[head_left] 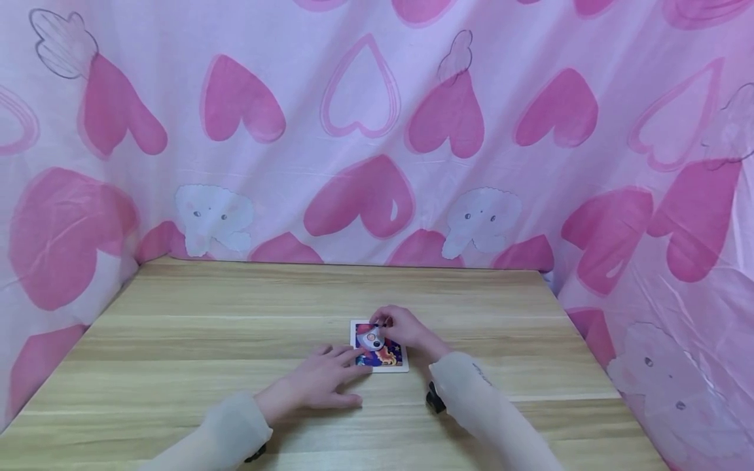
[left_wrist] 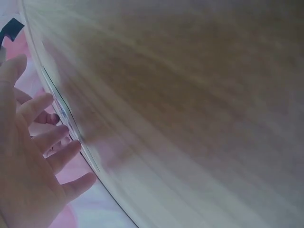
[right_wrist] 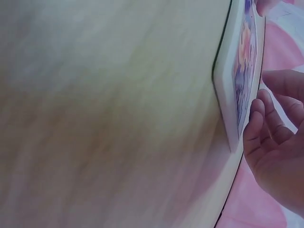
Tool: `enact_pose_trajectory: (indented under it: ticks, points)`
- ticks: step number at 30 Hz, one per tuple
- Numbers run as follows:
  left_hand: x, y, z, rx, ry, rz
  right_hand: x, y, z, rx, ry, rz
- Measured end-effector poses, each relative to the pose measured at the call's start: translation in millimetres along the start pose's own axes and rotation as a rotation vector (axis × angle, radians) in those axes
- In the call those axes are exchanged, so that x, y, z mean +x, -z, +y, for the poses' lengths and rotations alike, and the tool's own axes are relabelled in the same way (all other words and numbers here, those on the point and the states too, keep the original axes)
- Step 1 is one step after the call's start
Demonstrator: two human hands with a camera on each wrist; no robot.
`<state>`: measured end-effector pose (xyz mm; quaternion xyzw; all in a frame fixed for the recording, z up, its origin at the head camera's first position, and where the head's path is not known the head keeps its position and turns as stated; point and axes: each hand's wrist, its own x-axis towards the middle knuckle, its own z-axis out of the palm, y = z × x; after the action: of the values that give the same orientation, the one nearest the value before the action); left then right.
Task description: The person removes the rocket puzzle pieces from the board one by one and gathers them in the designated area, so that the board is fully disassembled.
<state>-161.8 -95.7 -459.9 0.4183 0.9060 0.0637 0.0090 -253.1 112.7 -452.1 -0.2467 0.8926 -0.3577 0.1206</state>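
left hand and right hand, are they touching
Apart: the head view shows part of the picture board in plain sight between the left hand and the right hand.

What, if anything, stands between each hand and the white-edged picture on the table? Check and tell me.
Nothing visible does. In the head view, the left hand has fingers overlapping the left edge of the picture, and the right hand is over its upper right part, with no obstacle showing between.

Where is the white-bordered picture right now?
In the head view, the picture lies on the wooden table below centre, the left hand at its left side, the right hand at its top edge.
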Motion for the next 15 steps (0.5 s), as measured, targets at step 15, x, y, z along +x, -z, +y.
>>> enact_pose_trajectory:
  ticks: [15]
  points:
    - [-0.6, -2.6, -1.4, 0.027, -0.015, 0.019, 20.6, -11, -3, -0.207, 0.146, -0.077]
